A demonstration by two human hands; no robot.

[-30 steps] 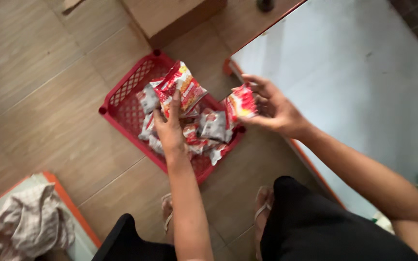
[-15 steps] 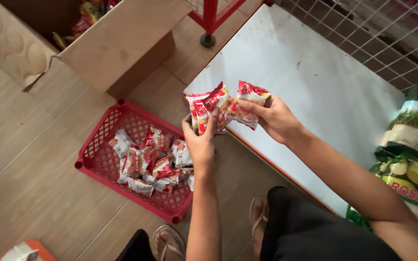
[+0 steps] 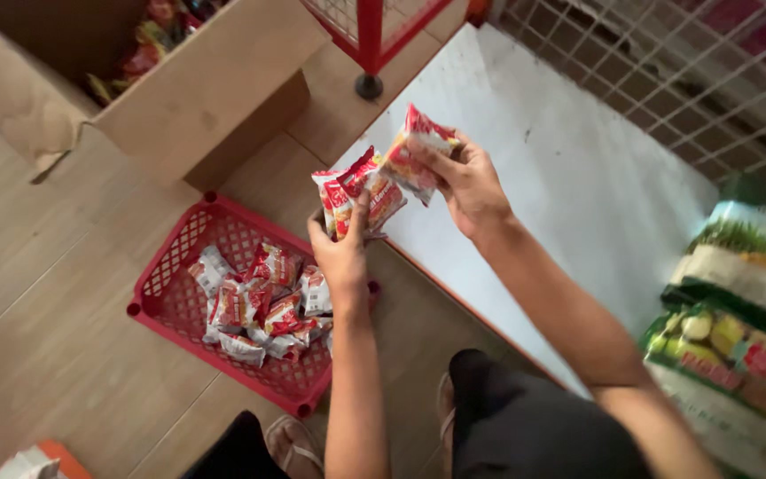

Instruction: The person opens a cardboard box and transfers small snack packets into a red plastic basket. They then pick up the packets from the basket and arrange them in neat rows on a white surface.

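My left hand (image 3: 340, 251) grips a few red-and-white snack packets (image 3: 358, 193), held up over the edge of a white shelf board (image 3: 560, 177). My right hand (image 3: 463, 182) pinches one more red packet (image 3: 414, 160) just above the board, close to the left hand's bunch. Below, a red plastic basket (image 3: 179, 284) on the wood-look floor holds several similar packets (image 3: 263, 302).
An open cardboard box (image 3: 197, 98) with colourful packets stands behind the basket. A red rack post (image 3: 368, 44) and white wire grid (image 3: 667, 71) border the board. Green and white bags (image 3: 738, 310) lie at the right. My sandalled feet are below.
Both hands rose from the basket with packets and moved up over the white board. The view tilted up, so the basket now sits lower left.
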